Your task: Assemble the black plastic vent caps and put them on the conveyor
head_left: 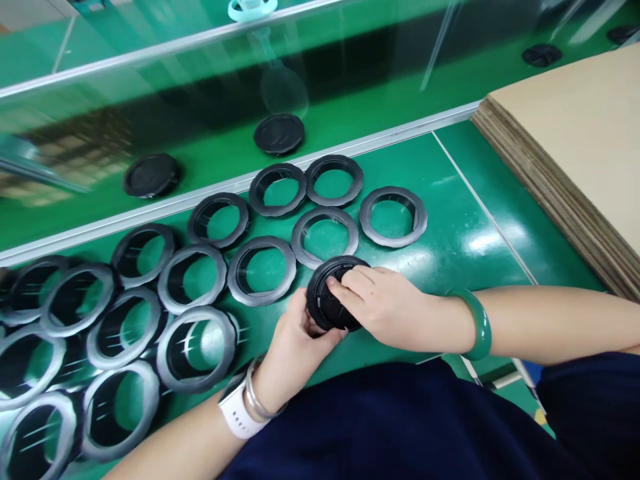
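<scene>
A round black plastic part [325, 297] with a ridged rim is held tilted above the green bench, close to my body. My left hand [303, 337] grips its lower left edge, thumb in front and fingers behind. Over its face lies my right hand [373, 300], fingers curled and pressed into the middle, so part of the face is hidden. Several black rings [263, 270] with grey faceted rims stand in rows on the bench to the left and beyond my hands. The nearest is a ring [325, 237] just behind the held part.
Black round discs [279, 133] lie on the conveyor-like green strip behind a metal rail [400, 133]. A stack of cardboard sheets [575, 147] stands at the right. At the top, a turquoise object [253, 9] sits beyond a transparent panel. The green bench [450, 200] has white lines.
</scene>
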The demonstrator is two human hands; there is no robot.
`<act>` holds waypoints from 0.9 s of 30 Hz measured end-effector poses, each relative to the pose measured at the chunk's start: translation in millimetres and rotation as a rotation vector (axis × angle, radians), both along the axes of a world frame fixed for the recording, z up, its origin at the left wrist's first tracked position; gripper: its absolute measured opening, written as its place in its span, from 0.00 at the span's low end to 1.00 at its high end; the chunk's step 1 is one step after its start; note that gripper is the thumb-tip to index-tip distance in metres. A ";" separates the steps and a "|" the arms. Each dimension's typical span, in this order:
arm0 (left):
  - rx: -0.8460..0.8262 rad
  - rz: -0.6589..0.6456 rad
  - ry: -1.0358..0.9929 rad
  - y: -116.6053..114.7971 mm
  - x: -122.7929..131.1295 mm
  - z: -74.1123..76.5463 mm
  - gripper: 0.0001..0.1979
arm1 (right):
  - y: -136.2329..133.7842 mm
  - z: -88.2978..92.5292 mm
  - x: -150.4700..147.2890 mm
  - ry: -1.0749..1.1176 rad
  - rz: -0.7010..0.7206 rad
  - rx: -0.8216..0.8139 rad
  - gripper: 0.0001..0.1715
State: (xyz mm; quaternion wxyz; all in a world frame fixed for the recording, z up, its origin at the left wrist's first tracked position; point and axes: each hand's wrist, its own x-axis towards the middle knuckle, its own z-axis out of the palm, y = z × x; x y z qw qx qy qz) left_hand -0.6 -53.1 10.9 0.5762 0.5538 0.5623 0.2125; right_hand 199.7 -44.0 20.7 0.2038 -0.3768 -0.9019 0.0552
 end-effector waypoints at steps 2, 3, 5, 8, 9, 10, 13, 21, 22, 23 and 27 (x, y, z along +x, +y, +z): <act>-0.012 0.018 -0.033 0.0 0.8 0.5 0.24 | 1.0 0.6 1.0 0.036 0.017 -0.013 0.23; -0.024 0.036 -0.063 0.3 1.2 0.8 0.24 | 2.0 1.0 2.1 0.084 0.021 -0.013 0.21; -0.045 0.080 -0.135 1.1 2.0 1.7 0.27 | 4.4 3.1 5.3 0.229 -0.011 -0.002 0.17; -0.051 0.135 -0.228 2.3 2.2 3.3 0.32 | 8.3 8.7 11.4 0.415 -0.162 -0.025 0.21; -0.048 0.146 -0.253 2.5 2.0 3.6 0.33 | 9.5 10.6 13.2 0.440 -0.205 -0.069 0.23; -0.049 0.152 -0.272 2.4 1.6 3.7 0.34 | 10.5 12.1 14.6 0.447 -0.233 -0.143 0.24; -0.079 0.122 -0.280 0.8 -1.3 2.0 0.36 | 12.9 12.2 15.9 0.462 -0.264 -0.460 0.17; 0.026 -0.112 -0.155 -0.7 -10.6 0.8 0.34 | 12.2 -4.7 5.1 0.576 -0.279 -0.718 0.04; 0.040 -0.121 -0.124 -0.3 -10.5 1.6 0.32 | 11.8 -5.7 3.9 0.588 -0.287 -0.729 0.05; 0.052 -0.129 -0.096 0.1 -10.1 2.3 0.30 | 11.4 -6.3 2.9 0.600 -0.293 -0.742 0.05; 0.087 -0.144 -0.016 0.8 -8.1 4.1 0.27 | 9.8 -7.6 -0.3 0.621 -0.321 -0.770 0.07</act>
